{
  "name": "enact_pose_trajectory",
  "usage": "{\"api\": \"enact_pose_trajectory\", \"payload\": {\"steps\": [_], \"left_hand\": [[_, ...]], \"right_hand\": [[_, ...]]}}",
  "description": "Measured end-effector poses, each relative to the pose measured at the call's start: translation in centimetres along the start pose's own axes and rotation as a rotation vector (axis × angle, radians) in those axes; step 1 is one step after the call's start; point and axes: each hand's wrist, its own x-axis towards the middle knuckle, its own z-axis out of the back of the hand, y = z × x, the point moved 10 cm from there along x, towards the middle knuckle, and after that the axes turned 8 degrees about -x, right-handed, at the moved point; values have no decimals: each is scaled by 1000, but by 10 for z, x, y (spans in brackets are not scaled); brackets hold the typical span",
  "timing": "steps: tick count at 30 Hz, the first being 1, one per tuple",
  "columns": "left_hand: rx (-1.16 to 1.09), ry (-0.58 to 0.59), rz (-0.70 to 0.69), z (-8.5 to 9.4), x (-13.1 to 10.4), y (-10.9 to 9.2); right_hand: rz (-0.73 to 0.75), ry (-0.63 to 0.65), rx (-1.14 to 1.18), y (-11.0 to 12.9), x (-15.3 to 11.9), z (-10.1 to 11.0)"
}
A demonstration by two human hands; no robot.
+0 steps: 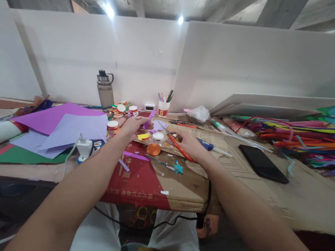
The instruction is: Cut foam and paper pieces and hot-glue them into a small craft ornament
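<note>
My left hand (136,126) pinches a small purple paper strip (150,119) over the middle of the table. To its right, my right hand (189,142) is closed around scissors with orange handles (182,150); their blades point up and left, apart from the strip. A piece of light purple paper (160,125) lies beyond the blades. Between the hands are a white round lid (158,136), a yellow piece (143,136) and an orange paper disc (153,149). A pen with a teal star-shaped end (177,167) lies nearer to me, beside a purple strip (136,156).
Purple sheets (73,130) and a white plug (84,147) are on the left. A bottle (105,92) and a paper cup of pens (163,108) stand at the back. On the right lie a black phone (262,164) and many coloured pipe cleaners (308,134). Cardboard (237,185) covers the table.
</note>
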Motion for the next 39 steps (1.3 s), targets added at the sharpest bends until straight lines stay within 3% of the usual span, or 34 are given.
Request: {"api": "enact_pose_trajectory", "payload": {"steps": [6,16,39], "left_hand": [[-20,-49,-26,5,-1,-6],[69,117,26,-11,3,9],[131,66,116,-10,0,17]], "right_hand": [[-41,27,-18,-4,-1,1],[-29,119,41,-4,-3,-13],[-41,143,-30,-3,-6,-17]]}}
